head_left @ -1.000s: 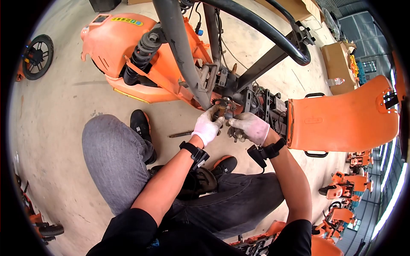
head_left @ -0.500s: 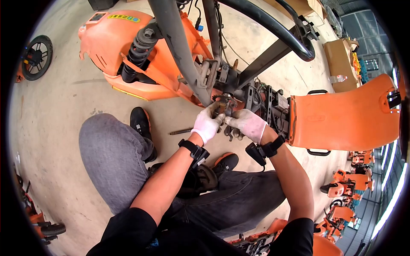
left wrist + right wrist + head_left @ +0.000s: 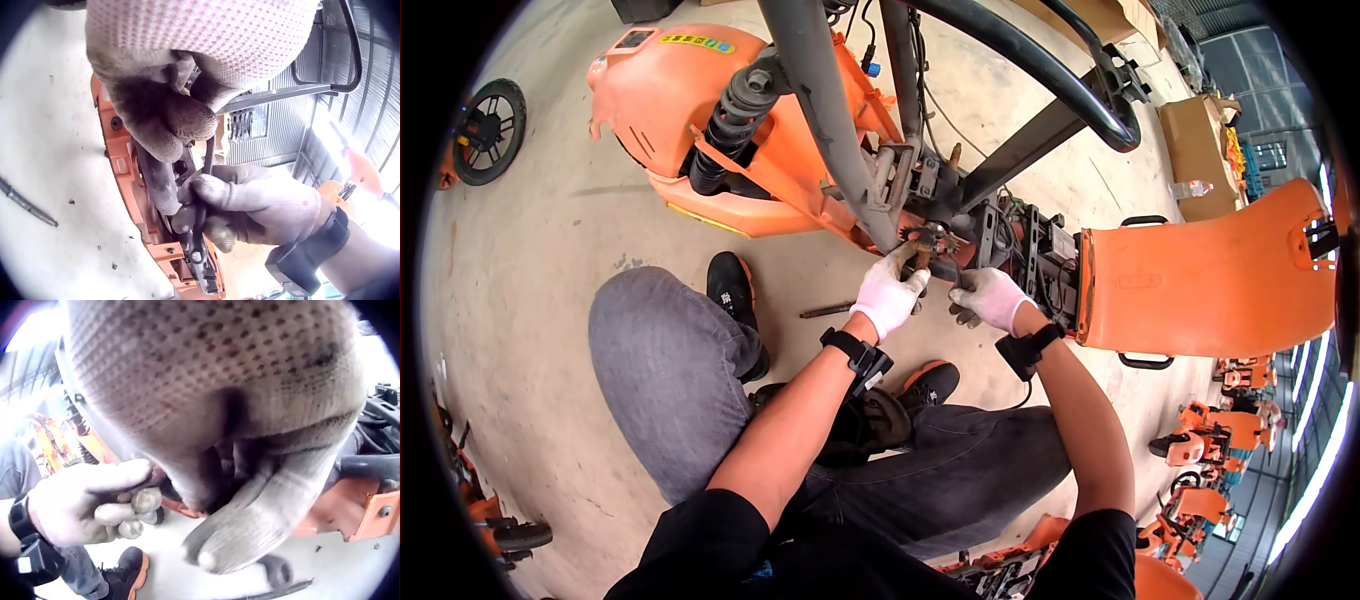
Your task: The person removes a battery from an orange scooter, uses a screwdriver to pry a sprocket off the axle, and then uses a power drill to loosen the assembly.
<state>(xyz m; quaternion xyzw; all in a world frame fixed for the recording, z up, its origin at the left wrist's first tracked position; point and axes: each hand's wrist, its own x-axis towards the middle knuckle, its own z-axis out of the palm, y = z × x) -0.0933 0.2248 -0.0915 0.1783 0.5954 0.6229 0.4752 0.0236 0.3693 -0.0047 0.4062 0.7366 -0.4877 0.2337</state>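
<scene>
The gloved left hand (image 3: 887,295) has its thumb and fingers curled round a small brownish part (image 3: 923,260), just below a toothed metal wheel (image 3: 940,238) on the vehicle frame. Close by on the right, the gloved right hand (image 3: 992,300) pinches a dark metal piece. In the left wrist view this piece (image 3: 209,153) is narrow and curved, running from beside the left fingertips to the right hand (image 3: 262,203). The right wrist view has the right fingers (image 3: 244,537) bent, with a dark round end (image 3: 278,572) beneath them; their grip is partly hidden.
The dark frame tube (image 3: 815,110) rises above the hands. An orange body panel (image 3: 675,90) is at left, an orange cover (image 3: 1200,280) at right. A thin rod (image 3: 827,311) lies on the floor near a shoe (image 3: 732,290). Cardboard box (image 3: 1195,150) stands behind.
Compared with half a second ago, the right hand has shifted right, widening the gap to the left hand. The left hand keeps its grip near the toothed wheel.
</scene>
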